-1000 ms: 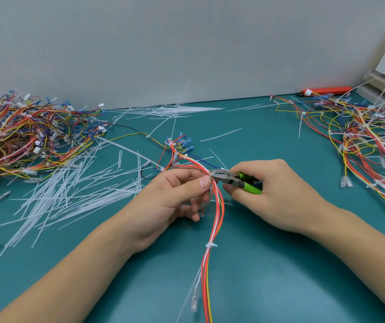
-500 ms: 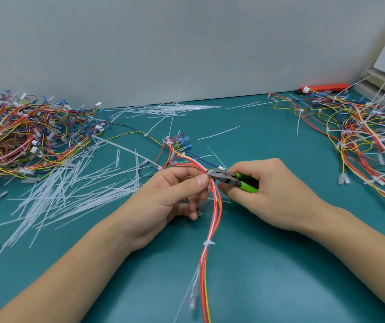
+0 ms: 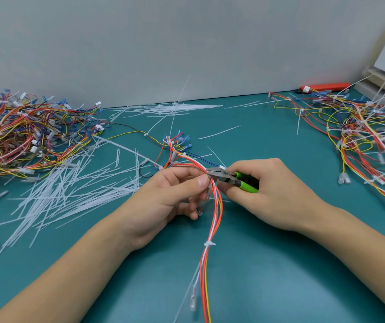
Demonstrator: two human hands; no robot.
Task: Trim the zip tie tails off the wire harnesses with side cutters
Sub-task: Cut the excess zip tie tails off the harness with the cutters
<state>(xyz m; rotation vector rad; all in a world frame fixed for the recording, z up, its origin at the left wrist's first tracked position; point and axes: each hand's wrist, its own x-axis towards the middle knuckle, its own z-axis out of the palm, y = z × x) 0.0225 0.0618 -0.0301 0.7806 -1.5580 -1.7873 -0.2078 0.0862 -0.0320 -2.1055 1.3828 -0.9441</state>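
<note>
Pointing left, side cutters (image 3: 226,177) meet harness (image 3: 214,206).

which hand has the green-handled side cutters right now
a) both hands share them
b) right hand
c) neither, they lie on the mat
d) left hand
b: the right hand grips the green handles of the side cutters, whose nose meets the wire harness that the left hand holds.
</note>
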